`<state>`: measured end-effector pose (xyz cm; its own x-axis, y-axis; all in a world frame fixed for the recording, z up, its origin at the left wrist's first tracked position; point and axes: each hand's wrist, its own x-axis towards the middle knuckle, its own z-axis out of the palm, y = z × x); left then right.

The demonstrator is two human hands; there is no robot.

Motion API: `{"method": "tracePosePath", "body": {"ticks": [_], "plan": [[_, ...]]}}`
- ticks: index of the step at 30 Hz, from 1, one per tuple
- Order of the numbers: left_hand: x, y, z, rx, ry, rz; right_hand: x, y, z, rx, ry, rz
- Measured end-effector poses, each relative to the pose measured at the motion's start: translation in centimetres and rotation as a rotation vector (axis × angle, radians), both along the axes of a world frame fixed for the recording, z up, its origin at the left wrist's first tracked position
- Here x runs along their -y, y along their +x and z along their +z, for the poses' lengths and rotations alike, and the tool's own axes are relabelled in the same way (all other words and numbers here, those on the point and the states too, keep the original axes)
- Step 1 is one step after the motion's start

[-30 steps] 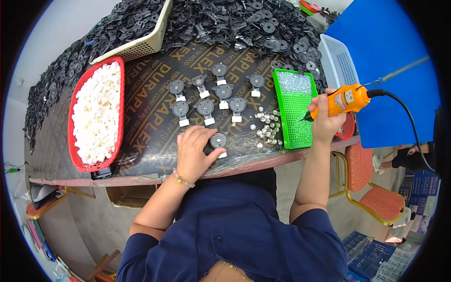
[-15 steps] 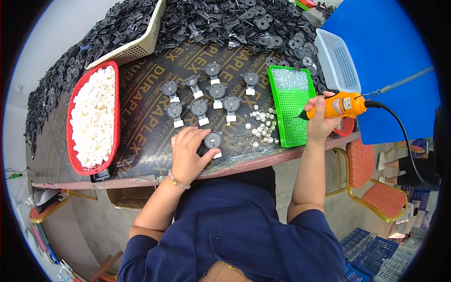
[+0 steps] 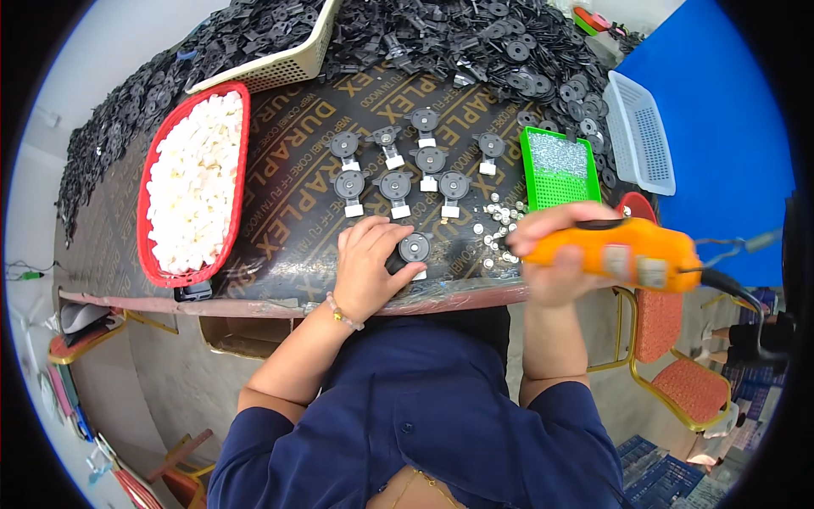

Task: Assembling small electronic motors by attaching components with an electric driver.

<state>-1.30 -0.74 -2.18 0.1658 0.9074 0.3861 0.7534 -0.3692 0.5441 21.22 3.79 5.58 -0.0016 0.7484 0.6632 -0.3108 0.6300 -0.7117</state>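
Note:
My left hand [image 3: 370,265] rests on the dark table, its fingers and thumb closed around a round black plastic part [image 3: 415,247] with a white piece at its base. Wrapped in my right hand [image 3: 560,263] is an orange electric screwdriver [image 3: 638,253], lying nearly level with its tip toward the left. Beyond my left hand, several similar black parts with white ends [image 3: 395,188] stand in loose rows. Small silver cylindrical pieces [image 3: 489,239] lie scattered near the screwdriver's tip. Behind my right hand, a green perforated tray [image 3: 532,182] holds small shiny screws [image 3: 560,155].
A red basket [image 3: 241,161] full of white pieces stands at the left. Black parts [image 3: 407,42] are heaped along the back, with a cream basket [image 3: 292,68] among them. A pale blue basket [image 3: 619,127] stands at the right. A spring and cable [image 3: 733,287] trail from the screwdriver.
My right hand has brought the screwdriver from over the green tray toward me and leftward, turning it more level. My left hand keeps its hold on the black part. The view has shifted slightly.

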Motion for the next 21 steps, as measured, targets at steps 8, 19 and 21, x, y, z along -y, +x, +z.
{"method": "tracePosePath", "body": {"ticks": [8, 19, 21], "plan": [[-0.2, -0.1, -0.3, -0.007, 0.033, -0.014, 0.8, -5.7, -3.1, 0.087, -0.128, 0.256], [-0.3, -0.4, -0.8, 0.018, 0.045, -0.032, 0.4, -5.9, -3.8, 0.400, -0.051, 0.244], [-0.2, -0.4, -0.8, 0.019, 0.046, -0.022, 0.6, -6.3, -3.8, 0.340, -0.176, 0.290]]}}
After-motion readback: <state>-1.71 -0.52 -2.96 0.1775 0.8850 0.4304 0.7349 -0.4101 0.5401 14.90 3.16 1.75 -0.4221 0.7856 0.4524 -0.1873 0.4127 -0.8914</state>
